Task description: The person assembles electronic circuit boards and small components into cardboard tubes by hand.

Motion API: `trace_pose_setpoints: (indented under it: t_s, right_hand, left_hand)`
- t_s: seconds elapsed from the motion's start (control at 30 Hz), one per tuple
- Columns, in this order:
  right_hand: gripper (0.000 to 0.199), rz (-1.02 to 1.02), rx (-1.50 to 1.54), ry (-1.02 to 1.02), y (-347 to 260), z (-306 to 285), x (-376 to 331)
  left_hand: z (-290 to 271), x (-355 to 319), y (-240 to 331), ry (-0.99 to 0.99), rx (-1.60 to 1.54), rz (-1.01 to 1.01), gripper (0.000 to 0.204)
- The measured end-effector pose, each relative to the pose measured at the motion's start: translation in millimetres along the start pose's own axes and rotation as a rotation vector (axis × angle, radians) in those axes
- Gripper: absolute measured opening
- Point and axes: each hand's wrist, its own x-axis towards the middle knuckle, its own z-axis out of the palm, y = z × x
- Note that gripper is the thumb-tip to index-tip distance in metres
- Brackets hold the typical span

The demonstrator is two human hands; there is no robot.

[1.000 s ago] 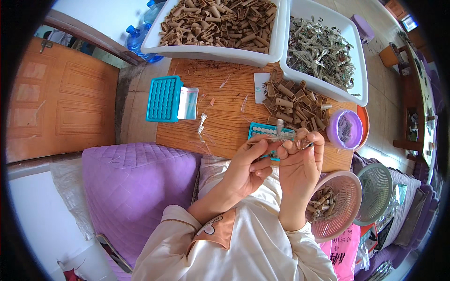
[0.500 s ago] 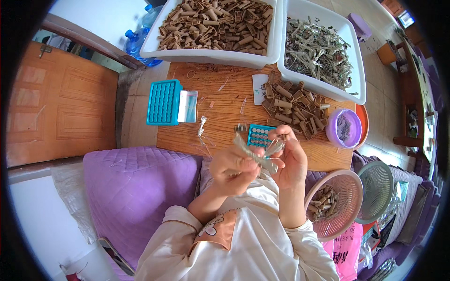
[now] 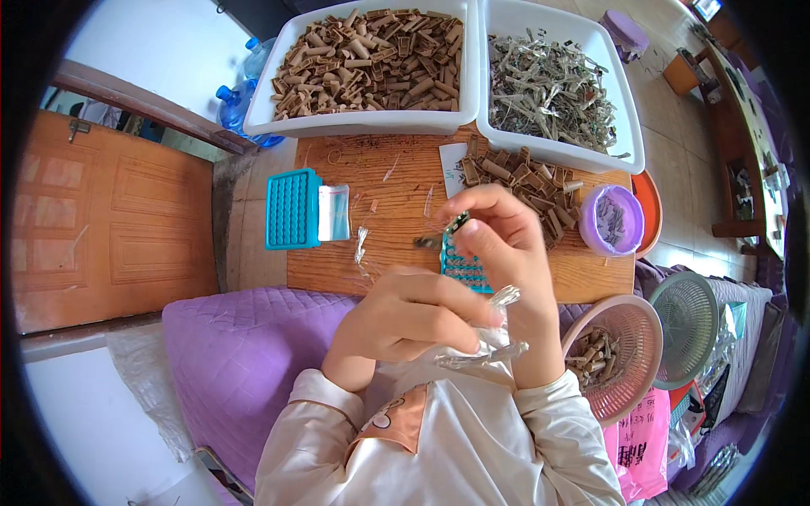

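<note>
My right hand (image 3: 506, 244) pinches a small dark green circuit board (image 3: 458, 222) between thumb and forefinger above the table. Left of it my left hand (image 3: 413, 316), slightly blurred, has its fingers curled round a bundle of thin silvery wire (image 3: 483, 357). The bundle's loops stick out below and right of those fingers, in front of my shirt. A small dark piece (image 3: 428, 242), too blurred to name, shows beside the board. Under my right hand lies a teal tray (image 3: 445, 263) of small round pieces, partly hidden.
White bins of brown half-tube shells (image 3: 371, 63) and silvery wire bundles (image 3: 548, 88) stand at the back. Loose shells (image 3: 540, 190) lie beside a purple tub (image 3: 612, 221). A teal rack (image 3: 291, 209) is at left. A pink basket (image 3: 620, 358) stands at right.
My right hand has turned and now pinches the circuit board away from my left. My left hand has come slightly lower, and the wire bundle now hangs nearer my shirt.
</note>
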Motion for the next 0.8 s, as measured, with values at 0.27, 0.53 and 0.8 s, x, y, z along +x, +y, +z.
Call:
trace_pose_setpoints:
  t_s: [0.27, 0.53, 0.8]
  right_hand:
    - [0.017, -0.496, -0.623, -0.151, -41, -12, 5]
    - [0.018, -0.446, -0.549, 0.112, -26, -15, 3]
    - [0.019, -0.261, 0.406, 0.024, -5, -60, -2]
  left_hand:
    - [-3, 9, 12, 0.114, 0.419, 0.076, 0.005]
    - [9, -15, -6, 0.158, -0.025, -0.163, 0.008]
    - [-7, -64, -59, 0.554, 0.126, -0.558, 0.008]
